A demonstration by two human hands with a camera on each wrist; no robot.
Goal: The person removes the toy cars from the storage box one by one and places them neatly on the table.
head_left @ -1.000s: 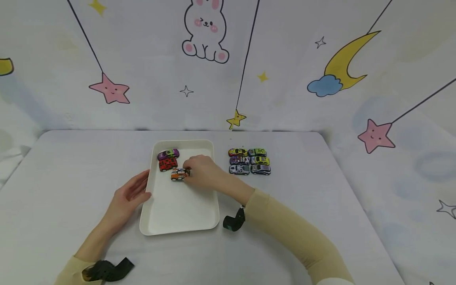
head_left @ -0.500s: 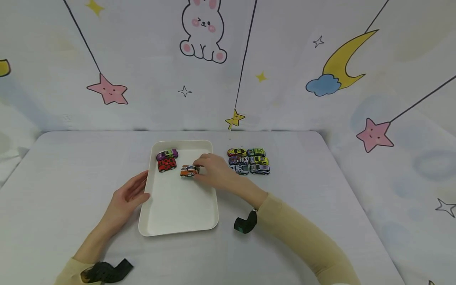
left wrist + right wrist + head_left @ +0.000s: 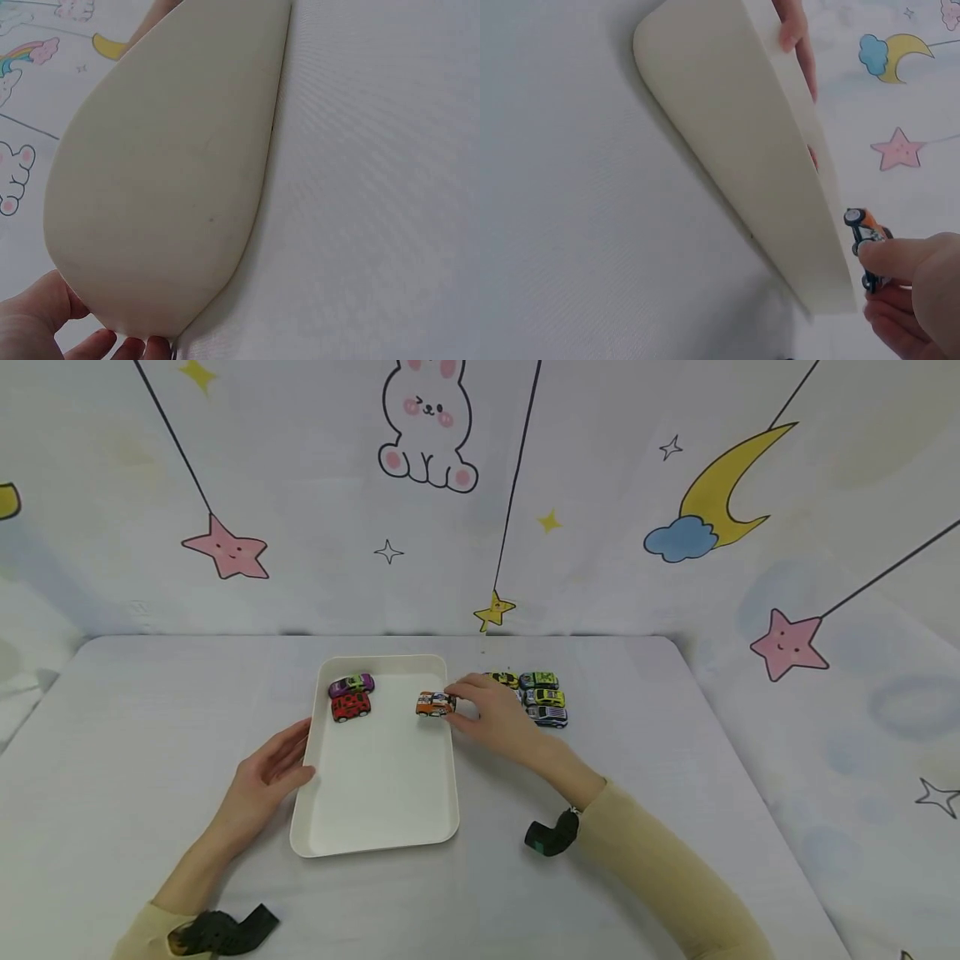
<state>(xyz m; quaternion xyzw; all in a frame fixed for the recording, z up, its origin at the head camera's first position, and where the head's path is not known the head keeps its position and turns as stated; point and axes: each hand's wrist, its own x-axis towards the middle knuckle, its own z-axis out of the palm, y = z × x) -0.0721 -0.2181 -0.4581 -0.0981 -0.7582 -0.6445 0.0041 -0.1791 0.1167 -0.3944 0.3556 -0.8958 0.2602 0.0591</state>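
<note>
An orange and white toy car (image 3: 436, 704) is pinched between thumb and fingers of my right hand (image 3: 501, 718), over the right rim of the white tray (image 3: 382, 848). The right wrist view shows the toy car (image 3: 866, 240) tilted, wheels toward the camera, above the tray's outer wall. At the tray's left side my left hand (image 3: 262, 777) holds the wall, thumb over the rim and fingers outside. Inside the tray at the far left stand a purple and green toy car (image 3: 352, 685) and a red toy car (image 3: 351, 707).
On the white table (image 3: 645, 760), right of the tray, several toy cars stand in two columns, among them a yellow car (image 3: 545, 697) and a silver-grey car (image 3: 547, 717). My right hand partly covers the left column. A printed cloth backdrop (image 3: 600, 527) rises behind.
My right hand has carried the orange toy car right and away from me, from inside the tray to its right rim. My left hand has stayed at the left rim.
</note>
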